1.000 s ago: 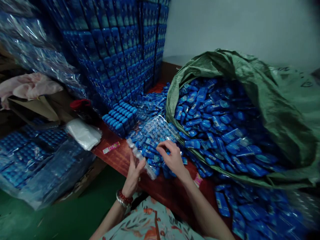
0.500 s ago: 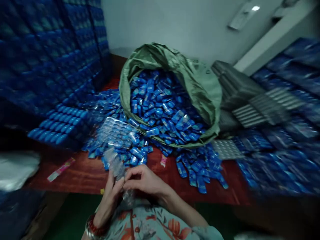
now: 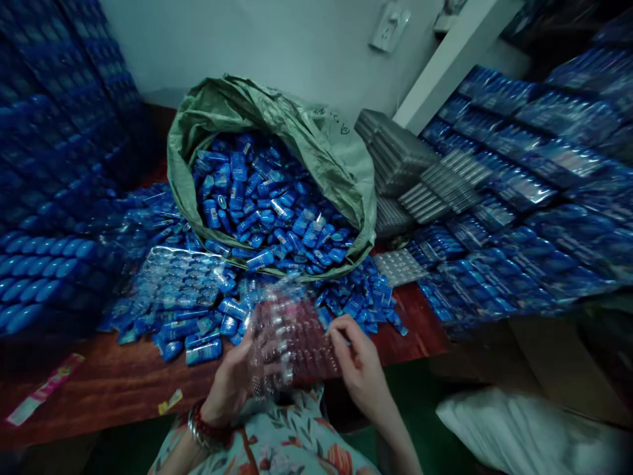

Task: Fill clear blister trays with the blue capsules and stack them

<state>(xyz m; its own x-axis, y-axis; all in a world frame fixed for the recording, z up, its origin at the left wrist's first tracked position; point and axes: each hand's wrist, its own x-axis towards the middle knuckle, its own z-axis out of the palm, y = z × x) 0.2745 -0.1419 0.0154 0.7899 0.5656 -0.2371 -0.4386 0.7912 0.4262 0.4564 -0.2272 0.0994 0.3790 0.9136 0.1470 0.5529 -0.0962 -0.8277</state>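
Note:
In front of my body, a clear plastic blister tray [image 3: 311,340] with rows of pockets is held up over the table edge. My left hand [image 3: 232,376] is wrapped round its left side, the fingers showing through the plastic. At its right edge, my right hand [image 3: 357,356] pinches the rim between thumb and fingers. The tray is blurred, and whether it is one or several layers I cannot tell. Just beyond lie loose small blue packs [image 3: 202,336]. Another clear tray [image 3: 178,274] rests on that pile, left of my hands.
A green woven sack [image 3: 368,231] lies open towards me, full of blue packs. Blue-filled trays stand in a tall stack [image 3: 44,132] at left and in rows [image 3: 494,284] at right. Grey tray stacks [image 3: 390,155] sit behind. A pink strip [image 3: 47,389] lies on the red table [image 3: 119,376].
The view has turned right. My right hand has moved away from my left, and the clear tray, bunched between them before, is now spread out flat between both hands.

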